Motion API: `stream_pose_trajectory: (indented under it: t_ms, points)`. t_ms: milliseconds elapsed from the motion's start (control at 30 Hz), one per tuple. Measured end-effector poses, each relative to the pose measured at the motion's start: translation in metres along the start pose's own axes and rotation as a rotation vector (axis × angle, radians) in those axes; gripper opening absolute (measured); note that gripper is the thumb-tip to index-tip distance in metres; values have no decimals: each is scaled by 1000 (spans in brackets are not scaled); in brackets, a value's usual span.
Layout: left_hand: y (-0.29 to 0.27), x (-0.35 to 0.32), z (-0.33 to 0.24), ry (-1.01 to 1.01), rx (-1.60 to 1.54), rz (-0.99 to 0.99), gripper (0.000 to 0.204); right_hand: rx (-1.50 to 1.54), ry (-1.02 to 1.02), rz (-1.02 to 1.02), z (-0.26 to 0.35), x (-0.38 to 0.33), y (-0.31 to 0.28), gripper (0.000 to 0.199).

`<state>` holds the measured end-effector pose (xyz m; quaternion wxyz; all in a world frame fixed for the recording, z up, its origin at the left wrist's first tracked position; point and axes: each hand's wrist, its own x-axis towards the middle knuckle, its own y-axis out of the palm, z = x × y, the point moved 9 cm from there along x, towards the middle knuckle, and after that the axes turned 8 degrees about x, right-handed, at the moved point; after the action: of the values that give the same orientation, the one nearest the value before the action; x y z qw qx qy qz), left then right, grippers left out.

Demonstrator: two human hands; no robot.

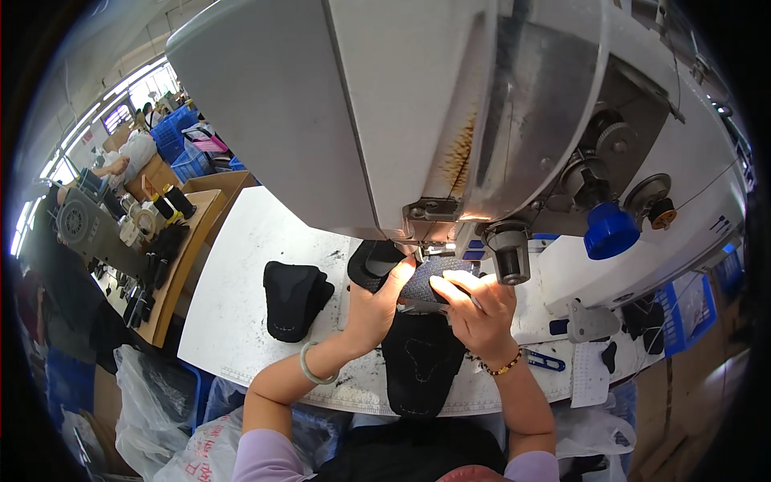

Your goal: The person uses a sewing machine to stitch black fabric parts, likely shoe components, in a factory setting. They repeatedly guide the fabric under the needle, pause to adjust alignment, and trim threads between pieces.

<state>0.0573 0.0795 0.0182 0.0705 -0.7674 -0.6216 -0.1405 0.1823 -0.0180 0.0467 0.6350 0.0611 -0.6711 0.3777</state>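
Beneath the head of a grey sewing machine [321, 112], a fabric piece with grey mesh [422, 281] and a black padded edge is between my hands. My left hand [373, 313] grips its left side, thumb on top near the needle area. On its right side, the bent fingers of my right hand [486, 313] pinch the mesh. The needle itself is hidden by the machine head. Just below my hands, a black fabric piece [422, 361] with a stitched outline lies at the table's front edge. Left of my left hand rests a small stack of similar black pieces [293, 301].
The white table [233, 281] carries scattered dark lint. A blue-handled cutter [546, 360] lies right of my right wrist. Blue thread-tension knob [610, 230] juts from the machine. Plastic bags [152, 402] hang at lower left; a side bench [193, 233] holds thread cones. A person works at far left.
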Motion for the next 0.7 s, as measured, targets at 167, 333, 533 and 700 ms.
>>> stream_pose_trajectory:
  t_ms: [167, 333, 533, 700]
  points:
    - [0, -3, 3, -78, 50, -45, 10, -16, -9, 29, -1, 1, -1, 33]
    - [1, -10, 0, -20, 60, -108, 11, -55, 8, 45, -11, -4, -3, 32]
    - [-8, -15, 11, -12, 83, 18, 28, 40, 13, -36, -17, 3, -5, 22]
    - [-18, 12, 36, -407, -462, 136, 30, 207, 75, -89, -30, 2, -3, 18]
